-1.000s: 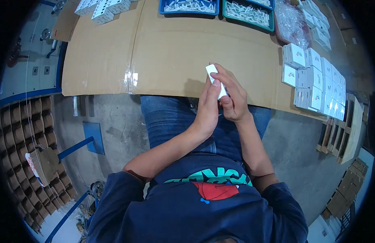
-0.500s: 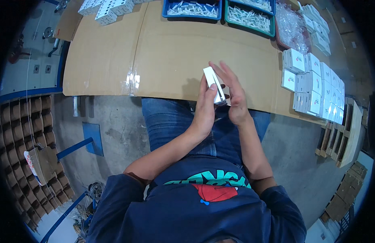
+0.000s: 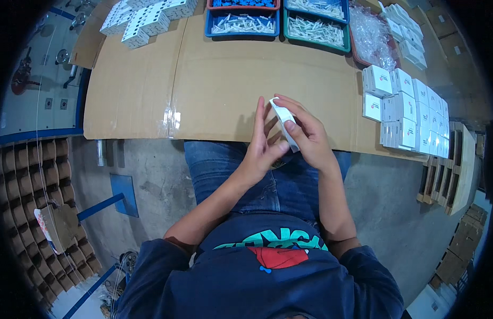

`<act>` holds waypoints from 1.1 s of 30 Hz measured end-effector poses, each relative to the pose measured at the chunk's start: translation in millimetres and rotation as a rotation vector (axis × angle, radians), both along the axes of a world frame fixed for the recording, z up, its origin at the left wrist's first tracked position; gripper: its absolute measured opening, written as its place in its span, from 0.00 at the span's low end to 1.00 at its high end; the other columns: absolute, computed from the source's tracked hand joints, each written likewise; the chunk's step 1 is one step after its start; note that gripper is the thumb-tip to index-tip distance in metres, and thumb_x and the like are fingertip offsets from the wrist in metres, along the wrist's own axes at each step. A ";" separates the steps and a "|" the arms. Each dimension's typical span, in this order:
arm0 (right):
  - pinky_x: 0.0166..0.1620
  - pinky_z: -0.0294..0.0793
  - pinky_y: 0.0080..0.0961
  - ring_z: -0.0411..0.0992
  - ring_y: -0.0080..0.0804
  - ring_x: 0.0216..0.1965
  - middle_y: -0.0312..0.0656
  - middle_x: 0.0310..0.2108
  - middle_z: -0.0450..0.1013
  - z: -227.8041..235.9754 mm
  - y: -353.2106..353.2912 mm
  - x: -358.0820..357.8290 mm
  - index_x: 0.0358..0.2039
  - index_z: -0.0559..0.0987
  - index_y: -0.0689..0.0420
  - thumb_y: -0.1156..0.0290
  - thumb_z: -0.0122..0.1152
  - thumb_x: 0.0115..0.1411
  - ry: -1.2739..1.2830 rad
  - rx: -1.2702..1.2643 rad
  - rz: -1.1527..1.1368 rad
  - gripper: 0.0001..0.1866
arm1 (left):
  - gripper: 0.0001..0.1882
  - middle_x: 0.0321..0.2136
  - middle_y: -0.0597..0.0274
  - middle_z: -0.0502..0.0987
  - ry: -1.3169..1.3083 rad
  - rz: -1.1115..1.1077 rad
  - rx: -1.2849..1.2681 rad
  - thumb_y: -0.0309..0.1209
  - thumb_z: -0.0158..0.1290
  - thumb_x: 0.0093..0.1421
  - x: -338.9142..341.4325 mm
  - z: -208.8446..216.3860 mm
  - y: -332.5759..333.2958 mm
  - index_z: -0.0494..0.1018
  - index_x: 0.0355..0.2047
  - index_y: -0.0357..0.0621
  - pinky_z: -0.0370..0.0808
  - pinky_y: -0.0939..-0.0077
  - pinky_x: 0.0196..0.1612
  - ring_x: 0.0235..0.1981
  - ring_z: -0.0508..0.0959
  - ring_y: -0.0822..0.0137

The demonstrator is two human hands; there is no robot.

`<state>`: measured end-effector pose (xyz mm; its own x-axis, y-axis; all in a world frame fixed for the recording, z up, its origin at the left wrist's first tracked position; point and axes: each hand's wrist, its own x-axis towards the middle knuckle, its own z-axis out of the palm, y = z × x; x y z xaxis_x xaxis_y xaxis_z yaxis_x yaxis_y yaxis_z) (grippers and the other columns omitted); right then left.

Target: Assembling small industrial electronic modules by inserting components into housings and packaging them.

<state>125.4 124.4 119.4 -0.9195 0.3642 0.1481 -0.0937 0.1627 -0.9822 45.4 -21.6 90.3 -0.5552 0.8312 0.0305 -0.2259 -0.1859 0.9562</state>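
A small, flat white box (image 3: 283,116) is held upright and tilted above the front edge of the cardboard-covered table. My right hand (image 3: 313,139) grips it from the right, thumb on the near face and fingers around the far side. On the box's left, my left hand (image 3: 258,149) is open, its fingers stretched upward and its thumb close to the box's lower end. Whether that thumb touches the box I cannot tell.
Along the far edge stand a blue tray (image 3: 214,31) and a green tray (image 3: 315,44) of small white pieces. A red tray (image 3: 358,56) holds clear plastic. Stacked white boxes (image 3: 406,109) line the right edge; more white boxes (image 3: 150,22) sit far left. A wooden pallet (image 3: 458,165) stands right.
The box has passed from my left hand's grip to my right hand's. My left fingers have opened away from it, and my right fingers have closed around it. The view has shifted slightly.
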 end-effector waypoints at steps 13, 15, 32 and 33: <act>0.63 0.70 0.42 0.70 0.55 0.62 0.57 0.64 0.67 -8.0 -12.1 -0.9 0.58 0.79 0.59 0.63 0.67 0.64 0.077 0.387 -0.047 0.24 | 0.34 0.58 0.59 0.70 -0.763 0.020 -0.122 0.60 0.36 0.74 10.9 45.7 8.3 0.59 0.68 0.48 0.69 0.63 0.63 0.62 0.71 0.65; 0.62 0.71 0.42 0.70 0.56 0.62 0.58 0.64 0.67 -11.2 -13.4 -1.8 0.57 0.79 0.59 0.64 0.66 0.64 0.104 0.400 -0.053 0.23 | 0.33 0.58 0.60 0.70 -0.786 0.063 -0.122 0.59 0.37 0.74 15.0 42.9 10.1 0.60 0.67 0.47 0.69 0.64 0.63 0.61 0.71 0.65; 0.62 0.70 0.42 0.70 0.58 0.61 0.61 0.62 0.69 -18.5 -10.4 -3.2 0.57 0.78 0.60 0.62 0.58 0.69 0.177 0.340 -0.076 0.20 | 0.28 0.56 0.59 0.70 -0.760 0.030 -0.073 0.53 0.36 0.76 14.7 35.0 7.3 0.62 0.64 0.45 0.65 0.61 0.66 0.60 0.71 0.65; 0.62 0.70 0.42 0.71 0.58 0.61 0.60 0.62 0.70 -14.9 -9.6 -3.8 0.57 0.78 0.60 0.61 0.57 0.70 0.165 0.348 -0.052 0.21 | 0.28 0.56 0.59 0.70 -0.762 0.032 -0.072 0.53 0.36 0.76 15.9 36.0 7.3 0.62 0.64 0.45 0.65 0.61 0.66 0.60 0.71 0.65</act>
